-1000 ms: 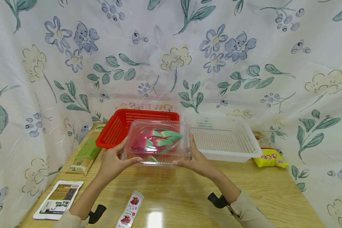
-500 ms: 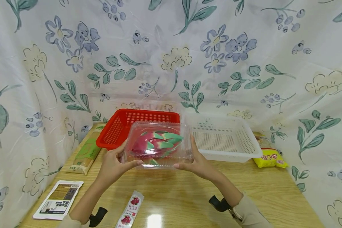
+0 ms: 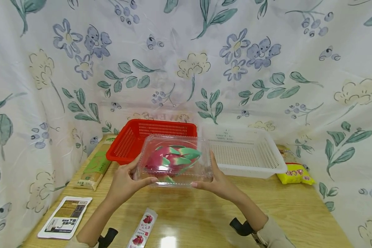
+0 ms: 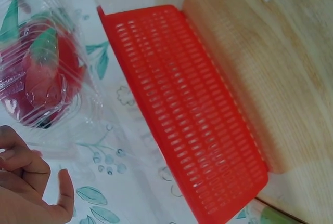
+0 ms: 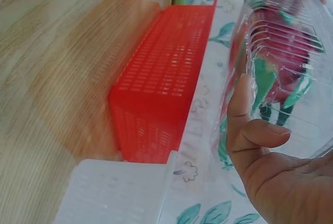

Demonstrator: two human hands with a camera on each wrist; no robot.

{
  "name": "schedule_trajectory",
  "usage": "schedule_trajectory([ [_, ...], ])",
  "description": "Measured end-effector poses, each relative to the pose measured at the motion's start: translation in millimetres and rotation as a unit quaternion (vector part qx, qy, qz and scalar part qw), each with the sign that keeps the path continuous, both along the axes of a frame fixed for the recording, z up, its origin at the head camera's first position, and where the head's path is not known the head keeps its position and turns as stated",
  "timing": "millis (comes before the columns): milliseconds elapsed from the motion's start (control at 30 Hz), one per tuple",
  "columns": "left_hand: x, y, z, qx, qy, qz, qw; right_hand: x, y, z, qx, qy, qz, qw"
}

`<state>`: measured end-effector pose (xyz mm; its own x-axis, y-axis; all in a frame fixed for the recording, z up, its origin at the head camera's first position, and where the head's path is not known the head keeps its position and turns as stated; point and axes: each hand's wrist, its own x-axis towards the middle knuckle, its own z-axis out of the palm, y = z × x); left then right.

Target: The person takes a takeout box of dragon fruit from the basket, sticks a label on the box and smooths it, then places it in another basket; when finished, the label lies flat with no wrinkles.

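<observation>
A clear plastic clamshell box (image 3: pixel 203 167) with a pink and green dragon fruit (image 3: pixel 172 158) inside is held up above the table, in front of the baskets. My left hand (image 3: pixel 125 179) grips its left side, the thumb along the near edge. On the opposite side my right hand (image 3: pixel 218 182) holds it the same way; most fingers of both hands are hidden beside or under the box. The left wrist view shows the left hand (image 4: pixel 31 182) low at the edge, below the box. In the right wrist view the right hand (image 5: pixel 276 167) touches the ridged plastic.
Behind the box stand a red basket (image 3: pixel 121 146) and, to its right, a white basket (image 3: pixel 271 153). A green packet (image 3: pixel 94 168) and a white-edged pouch (image 3: pixel 65 217) lie left. A dragon fruit label strip (image 3: pixel 143 227) lies in front; a yellow bag (image 3: pixel 296 174) is at right.
Both hands and the box have come down slightly in the head view, and the whole view has shifted a little. The hold on the box looks the same.
</observation>
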<state>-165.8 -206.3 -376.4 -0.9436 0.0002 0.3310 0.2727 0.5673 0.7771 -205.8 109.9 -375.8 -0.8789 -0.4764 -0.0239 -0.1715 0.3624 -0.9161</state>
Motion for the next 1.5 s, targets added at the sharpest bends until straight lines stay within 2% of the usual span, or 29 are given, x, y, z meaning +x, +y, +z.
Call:
schedule_trajectory([
  [433,1.8,2.5,-0.5,-0.002,-0.007,0.001,1.0000,3.7,2.8,-3.1,-0.010,-0.002,-0.001,0.9999],
  [767,3.7,3.5,-1.4,0.001,-0.014,0.000,0.9999,4.4,4.0,-3.7,0.022,0.005,-0.007,0.9997],
  [1000,5.8,5.2,-1.0,-0.009,-0.029,0.010,0.9995,5.3,5.8,-5.3,0.016,0.010,0.002,0.9998],
  [1333,8.3,6.1,-0.9,-0.035,-0.022,0.019,0.9990,7.2,6.9,-8.3,0.002,0.012,0.006,0.9999],
  [1500,9.0,6.4,-2.7,-0.033,-0.020,0.014,0.9992,8.2,8.4,-10.2,0.006,0.018,0.007,0.9998],
])
